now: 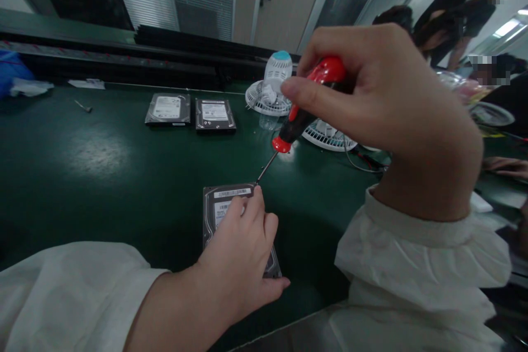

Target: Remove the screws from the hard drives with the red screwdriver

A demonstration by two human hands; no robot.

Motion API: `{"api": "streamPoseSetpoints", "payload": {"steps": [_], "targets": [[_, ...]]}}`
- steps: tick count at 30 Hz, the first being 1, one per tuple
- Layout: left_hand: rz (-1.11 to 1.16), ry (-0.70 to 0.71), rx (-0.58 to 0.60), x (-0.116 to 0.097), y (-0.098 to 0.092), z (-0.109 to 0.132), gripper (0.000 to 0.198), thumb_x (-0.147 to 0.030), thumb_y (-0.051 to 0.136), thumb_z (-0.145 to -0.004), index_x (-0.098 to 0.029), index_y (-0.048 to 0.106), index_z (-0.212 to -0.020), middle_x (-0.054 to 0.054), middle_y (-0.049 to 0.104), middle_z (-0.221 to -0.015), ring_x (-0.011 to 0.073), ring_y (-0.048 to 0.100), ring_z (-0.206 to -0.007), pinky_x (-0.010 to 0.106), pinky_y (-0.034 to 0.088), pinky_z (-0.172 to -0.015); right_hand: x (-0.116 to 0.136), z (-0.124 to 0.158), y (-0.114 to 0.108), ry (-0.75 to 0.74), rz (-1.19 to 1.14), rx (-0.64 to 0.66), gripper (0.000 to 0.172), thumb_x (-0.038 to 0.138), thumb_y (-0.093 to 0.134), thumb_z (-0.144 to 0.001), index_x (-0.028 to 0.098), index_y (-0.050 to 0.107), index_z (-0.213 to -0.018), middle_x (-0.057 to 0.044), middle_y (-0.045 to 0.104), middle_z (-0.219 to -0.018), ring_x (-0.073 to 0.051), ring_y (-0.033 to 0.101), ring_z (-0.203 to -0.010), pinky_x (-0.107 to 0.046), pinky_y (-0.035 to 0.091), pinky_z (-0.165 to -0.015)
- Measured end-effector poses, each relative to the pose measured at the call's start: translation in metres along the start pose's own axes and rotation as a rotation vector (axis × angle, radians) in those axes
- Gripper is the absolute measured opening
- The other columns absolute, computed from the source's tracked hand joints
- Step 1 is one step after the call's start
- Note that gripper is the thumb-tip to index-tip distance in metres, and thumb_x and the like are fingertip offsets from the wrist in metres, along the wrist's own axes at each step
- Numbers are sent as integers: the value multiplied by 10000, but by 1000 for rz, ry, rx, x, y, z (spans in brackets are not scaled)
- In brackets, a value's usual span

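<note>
My right hand [358, 88] grips a red and black screwdriver [299, 118] from above, thumb along its handle. The thin shaft slants down to the left, its tip at the far right corner of a hard drive [209, 195]. Over that drive lies my left hand [243, 253], holding it against the table. Its fingers reach toward the far edge by the screwdriver tip, and its thumb is at the near right corner. Most of the drive's label is hidden under the hand. Two more hard drives, one on the left [167, 108] and one beside it [214, 115], lie farther back.
On the green table [124, 198] stand a white plastic basket [259, 100] with a blue-topped white container [279, 69], and another white basket [328, 137] behind my right hand. A small metal piece [83, 106] lies at the left. Other people sit at the right.
</note>
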State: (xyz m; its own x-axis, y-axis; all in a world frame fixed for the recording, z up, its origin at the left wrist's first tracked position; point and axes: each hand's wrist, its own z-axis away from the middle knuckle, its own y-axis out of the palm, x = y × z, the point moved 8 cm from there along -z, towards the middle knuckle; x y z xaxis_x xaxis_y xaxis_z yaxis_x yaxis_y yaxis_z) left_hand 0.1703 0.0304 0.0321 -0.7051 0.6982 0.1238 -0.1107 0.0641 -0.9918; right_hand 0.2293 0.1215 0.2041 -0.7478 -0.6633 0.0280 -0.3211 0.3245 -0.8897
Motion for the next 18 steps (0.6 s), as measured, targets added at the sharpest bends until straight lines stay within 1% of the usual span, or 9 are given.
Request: {"api": "streamPoseSetpoints", "payload": {"steps": [1,3,5,7,10,12,14,16,18], "targets": [[0,0,1,0,0,0,837,-794,517,-796,-86,705,-1201,292,581,-1435,441,556,-1264,509,415,-949,0,0,0,1,0,-6,282,459,513,-903,193,589,-847,-35,554,-791,-145,455,-709,-333,303,-694],[6,-3,-9,0,0,0,845,-794,520,-793,-74,706,-1194,307,567,-1441,444,559,-1264,512,417,-950,0,0,1,-10,-20,2,173,339,564,-849,183,601,-915,-41,591,-898,-139,464,-745,-323,318,-710],[14,-2,-25,0,-1,0,843,-785,527,-796,-59,707,-1183,328,560,-1436,448,548,-1282,515,418,-953,1,0,2,-27,-45,18,202,259,571,-808,172,597,-989,-40,593,-976,-128,452,-759,-313,322,-720],[22,3,-32,0,-1,0,835,-776,536,-797,-49,709,-1170,341,558,-1429,452,530,-1307,513,423,-949,0,0,2,-21,-49,13,164,305,544,-860,175,588,-950,-28,566,-890,-124,430,-730,-314,310,-712],[19,5,-17,-1,0,0,841,-775,526,-804,-42,707,-1175,346,547,-1439,457,529,-1310,518,430,-950,-3,0,-1,14,-22,-17,238,417,506,-925,199,569,-853,-20,529,-768,-138,437,-702,-332,301,-703],[14,0,-9,0,1,0,850,-781,512,-808,-44,706,-1184,344,540,-1447,457,537,-1302,524,429,-958,-4,0,-1,16,-18,-14,100,314,537,-877,219,567,-886,-25,566,-841,-146,443,-723,-339,311,-711],[19,1,-11,0,0,0,852,-780,510,-809,-40,706,-1186,348,539,-1445,458,535,-1306,526,428,-966,-2,0,1,-4,-41,7,141,222,540,-811,237,559,-950,-26,580,-936,-148,434,-742,-338,322,-721],[31,4,-17,-1,0,0,853,-774,520,-809,-28,707,-1180,361,534,-1441,461,532,-1311,526,429,-972,-2,0,3,-11,-51,21,115,269,522,-848,235,557,-952,-27,562,-904,-147,422,-725,-340,320,-719],[40,4,-22,-1,1,-1,856,-769,532,-807,-17,706,-1175,372,529,-1438,465,523,-1320,526,431,-970,-3,0,3,-8,-31,6,199,399,493,-917,217,571,-908,-29,539,-825,-149,437,-714,-344,312,-713]]}}
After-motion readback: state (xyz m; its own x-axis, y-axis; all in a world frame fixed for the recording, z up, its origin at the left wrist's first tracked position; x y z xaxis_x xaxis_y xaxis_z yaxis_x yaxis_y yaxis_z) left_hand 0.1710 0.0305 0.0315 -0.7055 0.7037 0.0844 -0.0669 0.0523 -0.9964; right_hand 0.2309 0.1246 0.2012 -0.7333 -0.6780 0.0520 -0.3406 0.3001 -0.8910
